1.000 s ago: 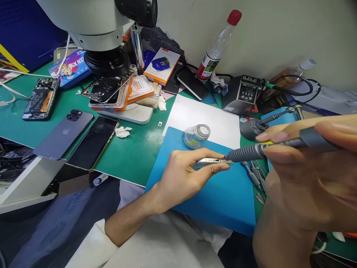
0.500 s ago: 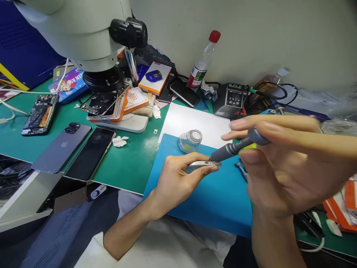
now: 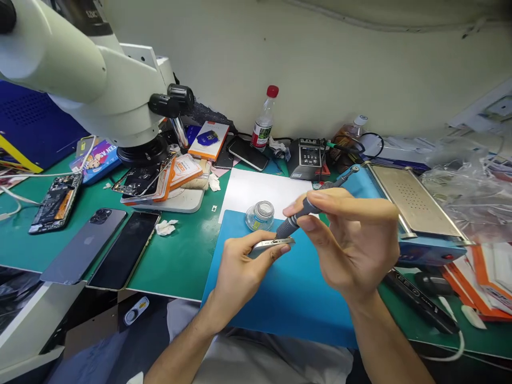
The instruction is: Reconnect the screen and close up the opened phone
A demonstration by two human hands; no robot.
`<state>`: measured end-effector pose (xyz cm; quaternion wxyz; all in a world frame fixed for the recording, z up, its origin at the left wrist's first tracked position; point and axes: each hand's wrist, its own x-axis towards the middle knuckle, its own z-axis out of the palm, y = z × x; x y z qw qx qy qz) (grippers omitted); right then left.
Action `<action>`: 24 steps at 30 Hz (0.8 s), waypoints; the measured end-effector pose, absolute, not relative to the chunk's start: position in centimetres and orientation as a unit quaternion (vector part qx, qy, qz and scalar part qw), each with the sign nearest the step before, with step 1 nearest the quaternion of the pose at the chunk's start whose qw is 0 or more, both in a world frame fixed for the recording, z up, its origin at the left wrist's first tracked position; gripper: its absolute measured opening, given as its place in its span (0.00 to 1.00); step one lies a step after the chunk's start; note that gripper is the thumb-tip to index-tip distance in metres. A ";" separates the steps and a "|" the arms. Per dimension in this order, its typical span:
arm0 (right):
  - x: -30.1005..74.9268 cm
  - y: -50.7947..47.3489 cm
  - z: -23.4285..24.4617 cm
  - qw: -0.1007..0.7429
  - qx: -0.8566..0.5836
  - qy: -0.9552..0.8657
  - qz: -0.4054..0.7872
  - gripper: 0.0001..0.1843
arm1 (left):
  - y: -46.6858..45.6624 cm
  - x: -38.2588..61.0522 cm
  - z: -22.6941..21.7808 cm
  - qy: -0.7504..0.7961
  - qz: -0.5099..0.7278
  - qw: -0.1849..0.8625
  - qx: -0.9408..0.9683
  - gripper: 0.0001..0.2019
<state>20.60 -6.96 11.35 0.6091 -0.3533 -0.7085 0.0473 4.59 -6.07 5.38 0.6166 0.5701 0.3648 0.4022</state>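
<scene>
My left hand is closed around a silver-edged phone, thumb on one side and fingers on the other, its port edge facing me. In my right hand a dark grey screwdriver is pinched between thumb and fingers. It slants down to the left, and its lower end is at the phone's port edge; the very tip is too small to make out. Just behind the phone, a glass jar stands on the blue mat, overlapping the white sheet.
A microscope looms at the left over a pile of boxes and phone parts. Two phones, a purple-grey one and a black-screened one, lie at front left. At right are a metal-topped heating plate and a black pen-shaped tool.
The view has shifted, showing more of the wall and the right side. Both hands keep their hold, with the screwdriver still at the phone's edge.
</scene>
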 end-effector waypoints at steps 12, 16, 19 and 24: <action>25.3 -7.7 11.7 0.734 -0.460 -0.475 0.156 0.12 | -7.3 3.9 5.3 0.288 0.399 0.659 0.569 0.15; 27.3 -8.3 9.2 0.690 -0.531 -0.447 0.204 0.16 | -7.7 3.3 4.7 0.245 0.387 0.719 0.523 0.27; 27.9 -8.9 7.6 0.683 -0.546 -0.448 0.187 0.18 | -8.0 3.1 4.2 0.214 0.391 0.718 0.534 0.27; 28.8 -9.1 6.0 0.644 -0.578 -0.467 0.184 0.19 | -8.5 2.7 3.7 0.191 0.382 0.721 0.546 0.29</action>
